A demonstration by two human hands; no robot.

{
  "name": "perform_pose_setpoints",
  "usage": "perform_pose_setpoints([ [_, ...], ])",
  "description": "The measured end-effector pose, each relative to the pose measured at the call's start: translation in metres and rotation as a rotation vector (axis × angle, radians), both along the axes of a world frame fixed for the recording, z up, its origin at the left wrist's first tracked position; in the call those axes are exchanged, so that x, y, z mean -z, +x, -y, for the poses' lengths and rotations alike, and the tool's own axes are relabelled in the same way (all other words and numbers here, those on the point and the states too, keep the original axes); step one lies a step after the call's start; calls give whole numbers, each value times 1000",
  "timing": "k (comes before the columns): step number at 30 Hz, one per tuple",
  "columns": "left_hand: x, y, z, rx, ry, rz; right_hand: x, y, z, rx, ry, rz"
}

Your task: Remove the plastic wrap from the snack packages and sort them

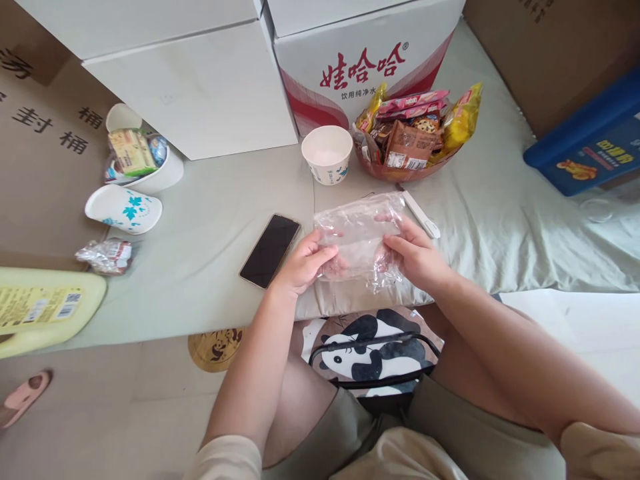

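Observation:
A clear plastic bag is stretched flat between my two hands, over the front edge of the cloth-covered surface. My left hand pinches its left side, thumb on top and fingers showing through underneath. On the right side my right hand grips it the same way. A black phone lies just left of my left hand. Beyond my right hand rests a white utility knife, partly behind the bag. A white paper bowl stands upright behind the bag.
A basket of packaged snacks stands at the back, before a white carton. On the left are a tub of packets, a tipped paper cup, a wrapped snack and a yellow jug. A blue container leans at right.

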State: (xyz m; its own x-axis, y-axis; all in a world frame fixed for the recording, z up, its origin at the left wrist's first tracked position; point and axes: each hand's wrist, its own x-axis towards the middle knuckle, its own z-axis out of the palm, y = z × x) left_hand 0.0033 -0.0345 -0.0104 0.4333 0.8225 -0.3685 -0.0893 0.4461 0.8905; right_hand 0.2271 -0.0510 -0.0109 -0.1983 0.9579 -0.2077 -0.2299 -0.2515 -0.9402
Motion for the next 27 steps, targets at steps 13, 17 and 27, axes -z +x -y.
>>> perform_pose_setpoints([
  [13, 8, -3, -6, -110, 210, -79, 2, 10, -5, -131, 28, 366],
  [17, 11, 0, -6, -313, 413, -229, 2, 9, -8, 95, 4, 364],
  [27, 5, 17, -5, -466, 497, -375, -8, 5, 0, 325, 263, 528],
])
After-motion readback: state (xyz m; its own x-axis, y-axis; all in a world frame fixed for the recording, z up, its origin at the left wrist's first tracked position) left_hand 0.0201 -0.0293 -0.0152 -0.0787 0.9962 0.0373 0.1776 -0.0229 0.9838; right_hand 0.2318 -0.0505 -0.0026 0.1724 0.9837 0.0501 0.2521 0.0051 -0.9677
